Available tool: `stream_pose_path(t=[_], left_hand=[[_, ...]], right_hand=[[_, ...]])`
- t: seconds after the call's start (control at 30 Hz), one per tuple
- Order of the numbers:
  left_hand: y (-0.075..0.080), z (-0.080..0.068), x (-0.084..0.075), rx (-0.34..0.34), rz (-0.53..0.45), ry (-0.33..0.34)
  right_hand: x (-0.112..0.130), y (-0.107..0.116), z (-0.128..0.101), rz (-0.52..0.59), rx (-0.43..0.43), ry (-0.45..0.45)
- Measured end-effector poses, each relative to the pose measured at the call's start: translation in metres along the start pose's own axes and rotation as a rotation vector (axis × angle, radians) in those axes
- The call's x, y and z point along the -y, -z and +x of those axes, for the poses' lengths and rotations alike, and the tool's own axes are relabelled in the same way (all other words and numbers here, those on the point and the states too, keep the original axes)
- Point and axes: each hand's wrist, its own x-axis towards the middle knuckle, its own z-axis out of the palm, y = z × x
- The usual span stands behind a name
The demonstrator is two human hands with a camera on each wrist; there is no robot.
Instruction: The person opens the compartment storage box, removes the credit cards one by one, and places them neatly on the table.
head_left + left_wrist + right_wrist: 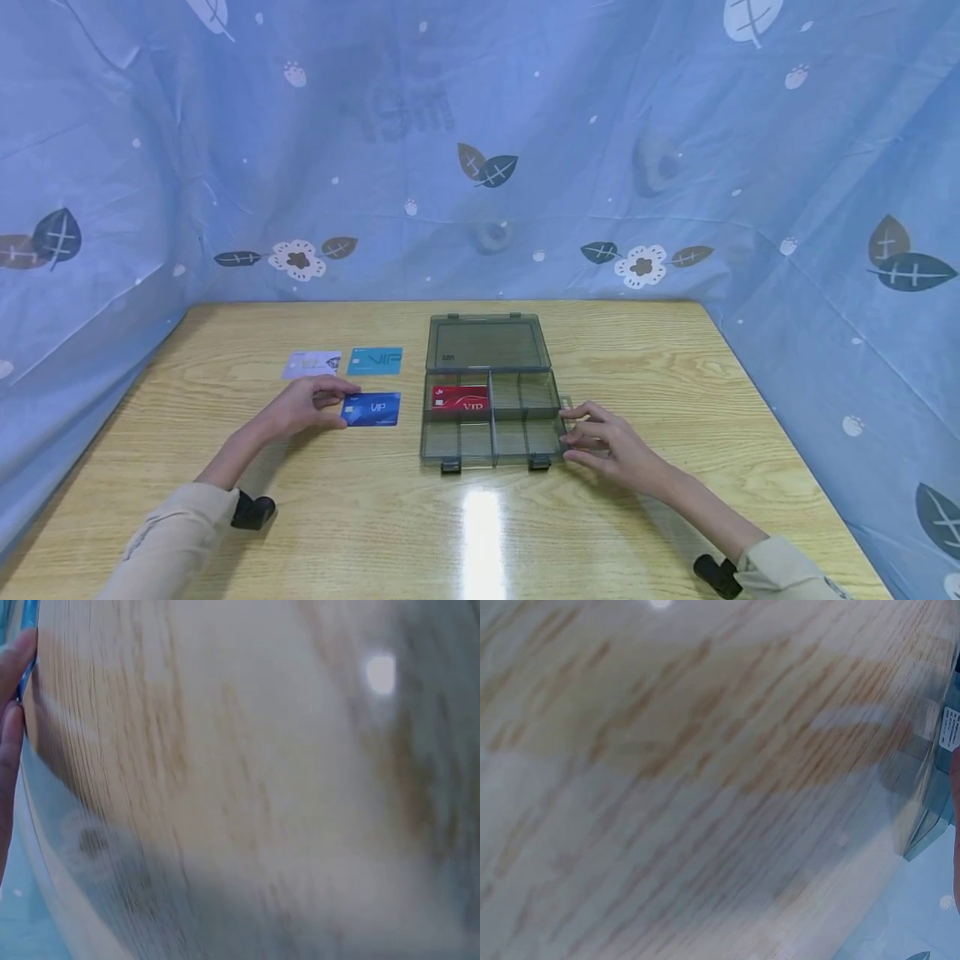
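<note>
A pale wooden table (315, 517), glossy w/ a glare patch near its front edge, sits inside a tent of blue cloth (600, 142) printed w/ leaves, flowers and paw marks; the cloth hangs behind and drapes down both sides.

At left, a beige sleeve leads to the left hand (303, 406), resting on the tabletop w/ fingers loosely stretched, thumb and fingertips touching the left edge of a dark blue VIP card (372, 409); it isn't clamped round it. Behind the hand lie a white card (311, 364) and, just beside that, a light blue VIP card (375, 361), both flat on the wood and apart from the dark one.

Center: a smoky clear plastic organizer box (491, 454), lid thrown back flat toward the cloth, two latches at the front. A red VIP card (460, 399) lies in its rear-left compartment; other compartments show only dividers.

At right, the right hand (603, 442) has relaxed fingers laid against the box's right wall, holding nothing.

Both wrist views are blurred: mostly wood grain, w/ a finger edge at left in one, a box corner at right in the other.
</note>
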Motion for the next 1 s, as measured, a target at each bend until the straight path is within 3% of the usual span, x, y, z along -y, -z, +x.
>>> stream_pose_path(t=[1.0], left_hand=[[0.0018,0.0028,0.002,-0.012,0.021,0.033]], right_hand=[[0.0,-0.0005,0.0001,0.009,-0.005,0.001]])
